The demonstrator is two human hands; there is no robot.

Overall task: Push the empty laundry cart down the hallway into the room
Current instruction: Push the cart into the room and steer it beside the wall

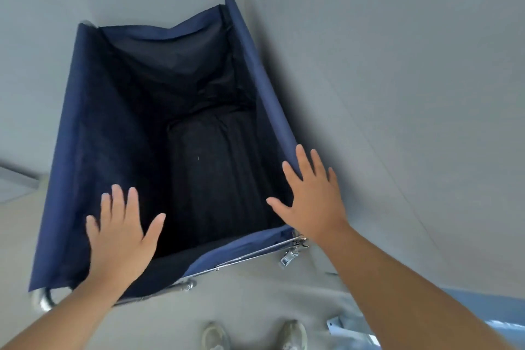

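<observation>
From the head camera, bare grey floor [397, 65] surrounds the laundry cart [85, 150], with pale shoes [292, 334] just behind it and nothing ahead of it. The cart is a navy fabric bag on a metal frame [255, 253], directly in front of the person, its dark inside empty. The left hand [122, 236] and right hand [312, 196] hover spread flat over its near corners, gripping nothing.
</observation>
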